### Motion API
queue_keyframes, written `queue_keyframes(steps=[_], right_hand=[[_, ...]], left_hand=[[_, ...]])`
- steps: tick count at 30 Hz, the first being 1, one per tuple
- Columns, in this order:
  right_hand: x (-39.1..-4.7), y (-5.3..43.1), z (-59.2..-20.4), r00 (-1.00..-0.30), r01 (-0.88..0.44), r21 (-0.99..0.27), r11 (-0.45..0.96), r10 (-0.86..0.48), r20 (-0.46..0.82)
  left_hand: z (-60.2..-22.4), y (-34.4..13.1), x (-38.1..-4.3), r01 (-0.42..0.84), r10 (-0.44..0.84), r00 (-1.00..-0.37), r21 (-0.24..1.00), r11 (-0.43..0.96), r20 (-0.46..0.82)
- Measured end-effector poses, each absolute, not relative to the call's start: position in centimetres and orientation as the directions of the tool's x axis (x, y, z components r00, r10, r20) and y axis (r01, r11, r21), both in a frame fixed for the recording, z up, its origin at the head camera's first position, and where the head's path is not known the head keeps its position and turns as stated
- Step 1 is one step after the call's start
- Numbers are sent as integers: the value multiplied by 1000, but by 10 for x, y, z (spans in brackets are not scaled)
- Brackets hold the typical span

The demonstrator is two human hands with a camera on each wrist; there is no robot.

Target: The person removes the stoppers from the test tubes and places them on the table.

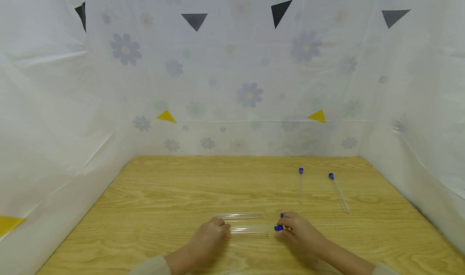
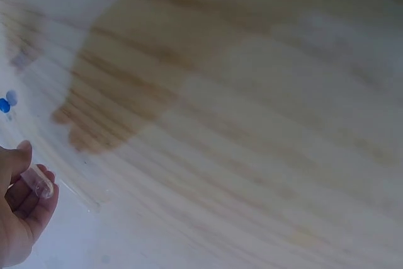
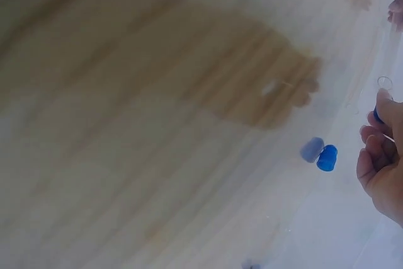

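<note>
My left hand (image 1: 210,238) pinches the rounded end of a clear test tube (image 1: 250,229), which points right across the wooden table. In the left wrist view that rounded end (image 2: 40,184) shows between thumb and fingers. Facing its open mouth (image 3: 385,82), my right hand (image 1: 303,231) pinches a blue cap (image 1: 278,228) by thumb and fingertips. That cap is partly covered by the thumb in the right wrist view. A second blue cap (image 3: 327,158) sits on the table near the right fingers. Another uncapped test tube (image 1: 239,215) lies just beyond the held one, roughly parallel.
Farther back on the right lie two test tubes with blue caps, one nearly straight (image 1: 300,188) and one slanted (image 1: 340,194). White sheeting (image 1: 225,73) with flowers and taped triangles encloses the wooden table (image 1: 163,190) at the back and both sides.
</note>
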State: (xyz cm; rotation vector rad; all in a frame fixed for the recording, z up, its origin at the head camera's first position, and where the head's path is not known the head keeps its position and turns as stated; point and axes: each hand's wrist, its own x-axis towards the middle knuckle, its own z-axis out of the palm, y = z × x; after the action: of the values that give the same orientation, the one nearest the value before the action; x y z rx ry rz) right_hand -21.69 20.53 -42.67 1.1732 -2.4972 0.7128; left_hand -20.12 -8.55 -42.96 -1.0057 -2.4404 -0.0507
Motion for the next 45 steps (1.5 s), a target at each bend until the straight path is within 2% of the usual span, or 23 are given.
queue_keyframes(steps=[23,34,45], right_hand=[[-216,225,-430,-672,-740,-308,598,-642,370],[-217,229,-431,-660,-750,-284,597,-652,373],[-220,231,-436,-682,-732,-313,606,-653,330]], left_hand=[[-432,-86,-204,670,639,-661,-74,739,393],[-436,-88,-207,684,644,-629,-83,725,436],[-437,-88,-210,690,671,-649,-92,718,359]])
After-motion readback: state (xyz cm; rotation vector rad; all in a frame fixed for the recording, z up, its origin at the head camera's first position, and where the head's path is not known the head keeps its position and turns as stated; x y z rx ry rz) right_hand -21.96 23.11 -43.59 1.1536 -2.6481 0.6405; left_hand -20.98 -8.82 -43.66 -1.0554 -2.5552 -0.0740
